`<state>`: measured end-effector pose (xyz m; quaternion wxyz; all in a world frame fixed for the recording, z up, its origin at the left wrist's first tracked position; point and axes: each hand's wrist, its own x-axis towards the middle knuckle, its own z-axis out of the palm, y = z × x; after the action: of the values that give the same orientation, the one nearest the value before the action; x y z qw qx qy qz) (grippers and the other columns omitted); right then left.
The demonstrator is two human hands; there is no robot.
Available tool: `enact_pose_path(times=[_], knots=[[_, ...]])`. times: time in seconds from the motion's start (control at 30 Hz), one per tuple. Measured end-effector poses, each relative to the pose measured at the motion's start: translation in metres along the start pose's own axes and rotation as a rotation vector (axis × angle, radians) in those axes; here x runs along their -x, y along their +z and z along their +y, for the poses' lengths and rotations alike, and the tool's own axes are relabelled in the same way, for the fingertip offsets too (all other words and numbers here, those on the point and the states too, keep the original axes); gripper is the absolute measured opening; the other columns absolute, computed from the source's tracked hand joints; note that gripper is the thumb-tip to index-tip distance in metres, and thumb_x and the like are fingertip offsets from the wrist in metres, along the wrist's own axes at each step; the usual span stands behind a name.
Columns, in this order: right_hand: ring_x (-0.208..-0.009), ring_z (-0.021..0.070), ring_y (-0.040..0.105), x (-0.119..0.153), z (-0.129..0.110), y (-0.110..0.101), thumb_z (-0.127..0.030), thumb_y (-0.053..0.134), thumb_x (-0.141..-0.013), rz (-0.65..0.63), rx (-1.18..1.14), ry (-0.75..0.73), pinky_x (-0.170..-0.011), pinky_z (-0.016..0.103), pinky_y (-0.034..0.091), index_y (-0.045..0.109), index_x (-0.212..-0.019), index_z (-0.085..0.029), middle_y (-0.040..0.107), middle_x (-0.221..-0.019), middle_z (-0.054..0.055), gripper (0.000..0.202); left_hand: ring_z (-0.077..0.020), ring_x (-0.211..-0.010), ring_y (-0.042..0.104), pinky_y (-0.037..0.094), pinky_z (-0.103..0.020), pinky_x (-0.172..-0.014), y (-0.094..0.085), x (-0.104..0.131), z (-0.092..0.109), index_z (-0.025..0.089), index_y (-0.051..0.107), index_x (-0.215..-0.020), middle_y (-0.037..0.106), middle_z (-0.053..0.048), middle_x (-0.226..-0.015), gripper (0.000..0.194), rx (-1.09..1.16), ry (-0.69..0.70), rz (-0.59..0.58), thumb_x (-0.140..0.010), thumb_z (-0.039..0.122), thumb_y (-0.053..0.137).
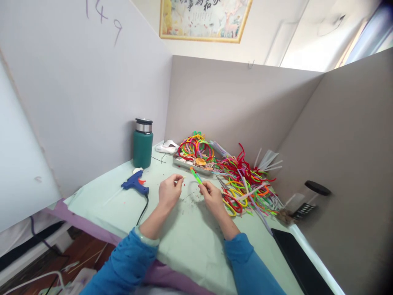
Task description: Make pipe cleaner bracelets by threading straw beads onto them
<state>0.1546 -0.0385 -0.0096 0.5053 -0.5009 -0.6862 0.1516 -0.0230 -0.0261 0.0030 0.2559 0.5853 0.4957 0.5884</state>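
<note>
My right hand (pixel 211 196) is closed in a pinch on the lower end of a narrow bright green strip (pixel 196 176) with an orange tip, which slants up and to the left. My left hand (pixel 170 189) is also pinched, with a tiny pale bit showing at its fingertips; what that is I cannot make out. A small gap separates the two hands above the pale green table cover (pixel 190 237). Just right of my right hand lie scissors (pixel 232 203) with red and yellow handles. A blue glue gun (pixel 136 182) rests on its side left of my left hand.
A metal tray (pixel 184 164) holds coiled colourful pipe cleaners (pixel 196 148) and scraps; a tangled heap of pipe cleaners (pixel 242 172) spreads right of it. A green bottle (pixel 143 143) stands at the back left. A black flat object (pixel 297 262) lies along the right edge. Grey panels surround the table.
</note>
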Motion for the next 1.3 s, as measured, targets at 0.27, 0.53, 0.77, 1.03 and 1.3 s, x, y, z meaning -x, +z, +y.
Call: enact_pose_path(times=[0.27,0.53,0.77,1.03,1.3], knots=[[-0.072,0.0160,0.055,0.007,-0.015,0.008,-0.034,0.051,-0.090,0.031,0.050,-0.131,-0.066,0.025,0.041,0.063,-0.076,-0.019,0.061,-0.075,0.003,0.024,-0.0175,-0.077,0.062,0.040,-0.026,-0.072,0.004,0.012,0.011,0.022,0.068,-0.091,0.071,-0.007,-0.092,0.020,-0.326,0.328,-0.027,-0.090,0.025,0.048],[-0.064,0.0146,0.052,0.006,-0.015,0.010,-0.033,0.052,-0.088,0.081,0.048,-0.121,-0.061,0.025,0.039,0.062,-0.069,-0.019,0.059,-0.067,0.001,0.025,-0.0188,-0.073,0.060,0.036,-0.027,-0.066,0.006,0.016,0.017,0.021,0.070,-0.088,0.069,-0.010,-0.083,0.026,-0.545,0.462,-0.006,-0.092,0.025,0.044],[-0.059,0.0143,0.051,0.007,-0.018,0.009,-0.037,0.052,-0.088,0.060,0.022,-0.056,-0.058,0.024,0.038,0.063,-0.069,-0.019,0.060,-0.064,0.001,0.028,-0.0195,-0.074,0.059,0.034,-0.028,-0.066,0.008,0.017,0.016,0.022,0.070,-0.086,0.068,-0.010,-0.082,0.026,-0.575,0.514,-0.022,-0.092,0.023,0.044],[-0.058,0.0149,0.053,0.007,-0.016,0.009,-0.040,0.054,-0.086,0.066,-0.016,-0.006,-0.057,0.024,0.040,0.064,-0.069,-0.019,0.061,-0.061,0.001,0.028,-0.0203,-0.078,0.061,0.037,-0.029,-0.069,0.009,0.016,0.015,0.021,0.067,-0.090,0.069,-0.010,-0.088,0.019,-0.474,0.435,-0.052,-0.088,0.020,0.049],[-0.059,0.0147,0.056,0.007,-0.015,0.010,-0.038,0.055,-0.086,0.100,-0.085,-0.003,-0.059,0.024,0.043,0.065,-0.071,-0.018,0.063,-0.064,0.002,0.027,-0.0094,-0.048,0.053,0.041,-0.025,-0.050,0.011,0.010,0.014,0.019,0.056,-0.093,0.067,-0.004,-0.089,0.021,0.240,-0.113,-0.183,-0.079,0.035,0.059]])
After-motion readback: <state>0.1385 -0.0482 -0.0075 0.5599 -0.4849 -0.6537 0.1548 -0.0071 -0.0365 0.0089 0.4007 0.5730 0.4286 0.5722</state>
